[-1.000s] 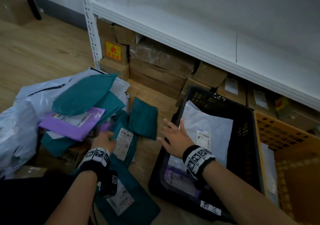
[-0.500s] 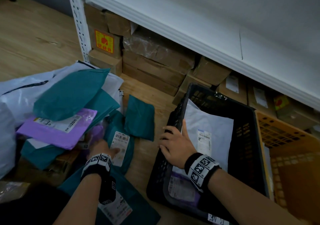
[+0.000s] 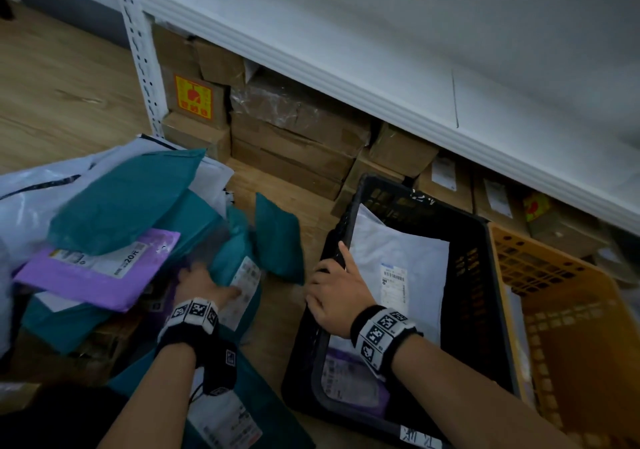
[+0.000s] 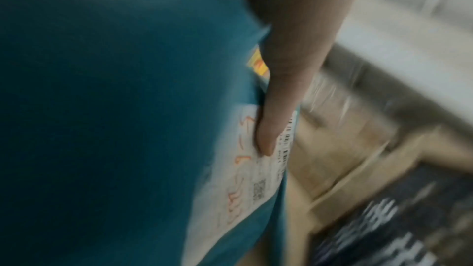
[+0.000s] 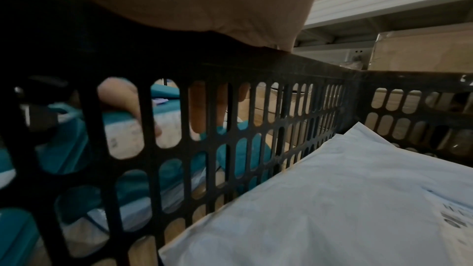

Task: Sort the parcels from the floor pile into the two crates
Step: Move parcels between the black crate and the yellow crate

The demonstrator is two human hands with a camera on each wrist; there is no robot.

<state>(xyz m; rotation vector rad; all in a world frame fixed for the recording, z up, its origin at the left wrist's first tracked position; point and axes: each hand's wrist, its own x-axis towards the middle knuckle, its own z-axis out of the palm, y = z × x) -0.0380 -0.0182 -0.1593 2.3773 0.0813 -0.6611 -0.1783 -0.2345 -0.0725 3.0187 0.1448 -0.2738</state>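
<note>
Where the floor pile (image 3: 104, 213) meets the bare boards, mid-pick: caught at the lifting of one teal parcel (image 3: 232, 258) by the left hand (image 3: 204, 287). Pinched at its labelled end, with a thumb (image 4: 279, 92) laid flat across the white label and the other fingers hidden beneath. Blurred in the wrist view, so no telling how firm. Lies at the pile's right edge, just beside another teal mailer and near the black crate (image 3: 472, 286), not yet inside either crate.

Over at the right hand (image 3: 337, 296): curled over that crate's left rim, fingers down the outside of the slotted wall, gripping plastic and no parcel. Inside the crate already, a white parcel (image 3: 398, 258) and a purple one (image 3: 353, 379). Just beside it, the orange crate (image 3: 571, 327).

Next, probably: read the label, choose the crate, then carry across the gap and clear the rim before letting go — best kept level, looking soft and floppy. Plenty left to sort in the pile.
</note>
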